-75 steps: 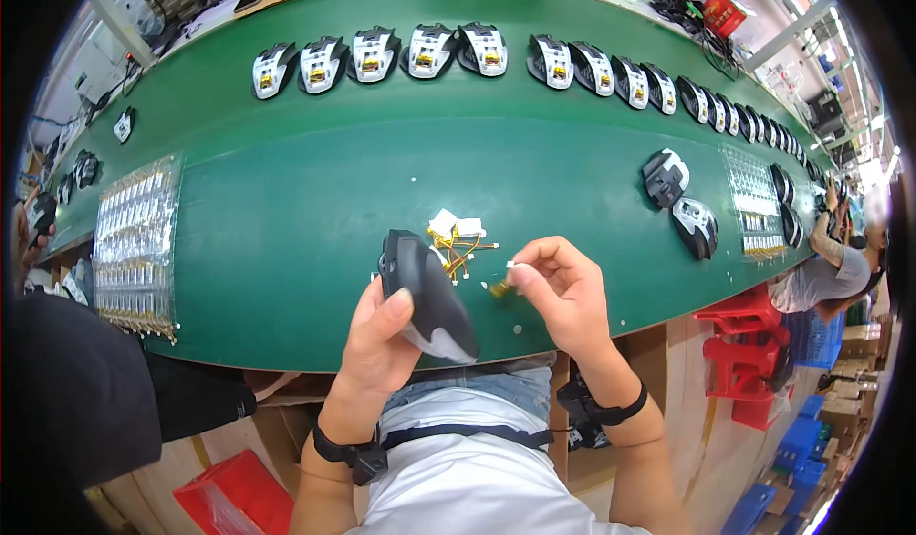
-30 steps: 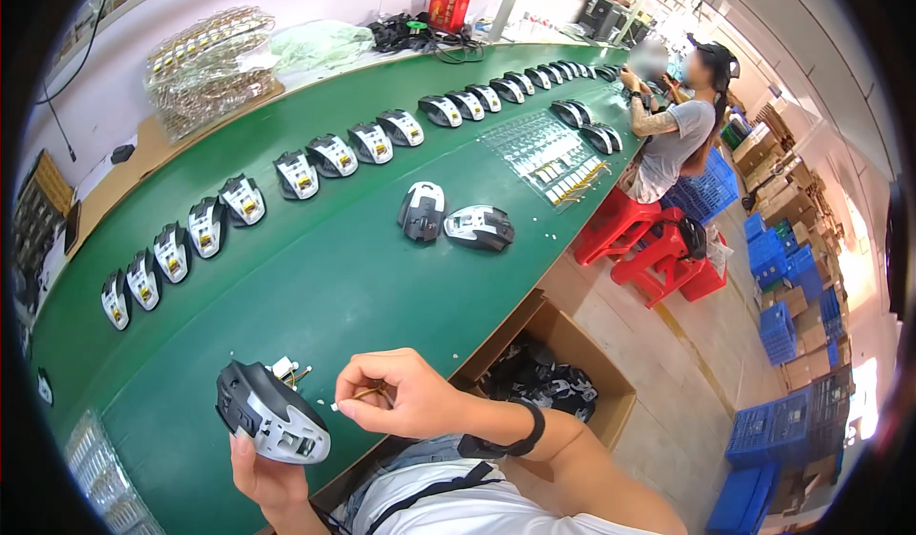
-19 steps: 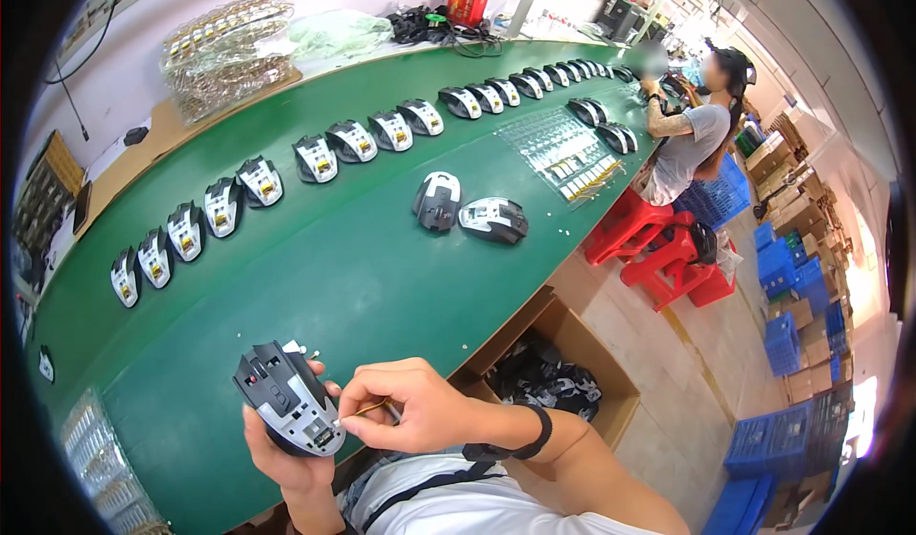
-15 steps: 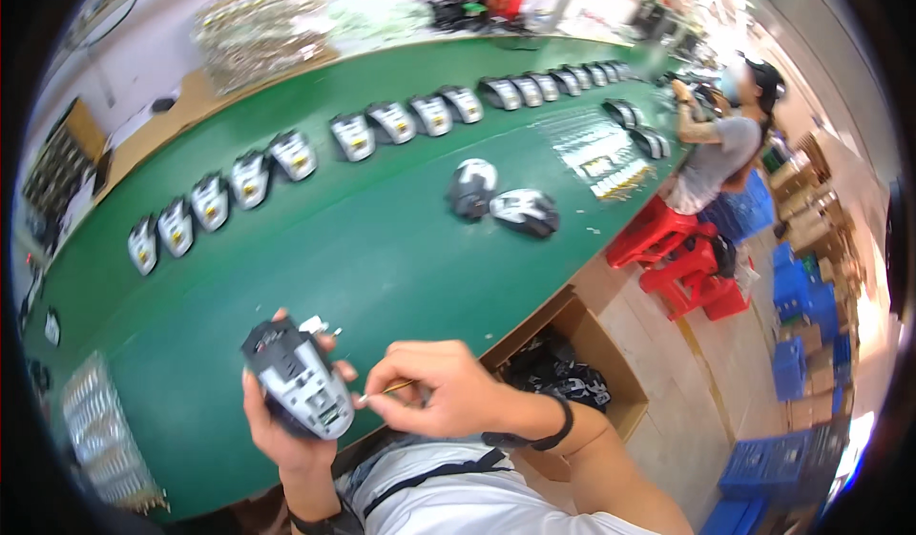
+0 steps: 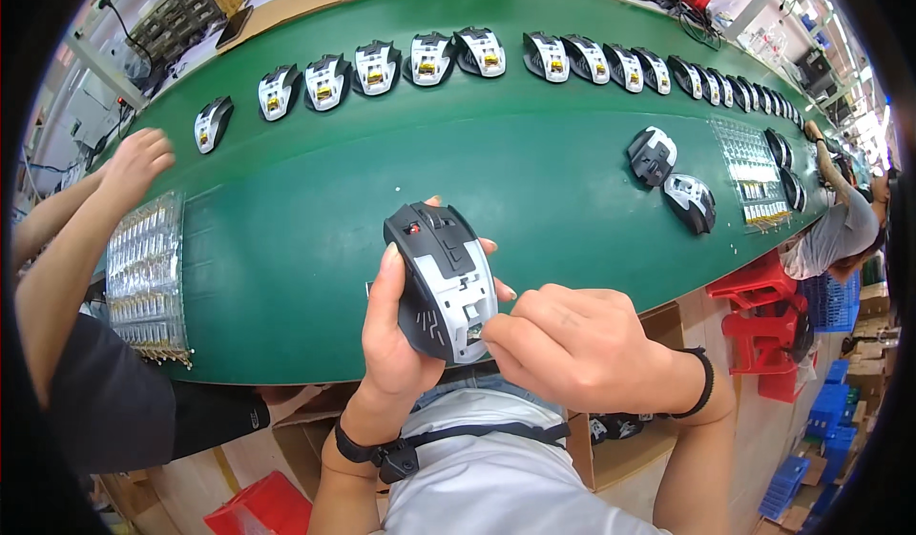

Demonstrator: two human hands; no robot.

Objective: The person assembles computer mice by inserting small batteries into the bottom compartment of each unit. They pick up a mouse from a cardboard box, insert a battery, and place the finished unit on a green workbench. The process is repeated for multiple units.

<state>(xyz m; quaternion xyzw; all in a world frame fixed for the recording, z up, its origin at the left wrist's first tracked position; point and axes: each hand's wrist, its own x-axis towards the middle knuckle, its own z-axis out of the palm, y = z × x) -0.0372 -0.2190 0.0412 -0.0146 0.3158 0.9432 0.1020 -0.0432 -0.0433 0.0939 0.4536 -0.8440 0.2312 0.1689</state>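
Observation:
My left hand (image 5: 389, 344) grips a black and grey computer mouse shell (image 5: 441, 277), held upright above the near edge of the green conveyor belt (image 5: 315, 211). My right hand (image 5: 572, 344) is curled beside it, its fingertips pinched against the shell's lower right side; whatever small part they hold is hidden. Both wrists wear black straps.
A long row of mouse shells (image 5: 420, 58) lines the belt's far side. Two more mice (image 5: 673, 177) lie at right beside a clear tray of small parts (image 5: 749, 173). Another parts tray (image 5: 143, 277) sits at left, where a co-worker's arm (image 5: 76, 220) reaches. Red stools (image 5: 763, 316) stand at right.
The view has swung back to the left over the belt. The mouse shell has risen to the middle of the picture, and my right hand has closed in against its lower side.

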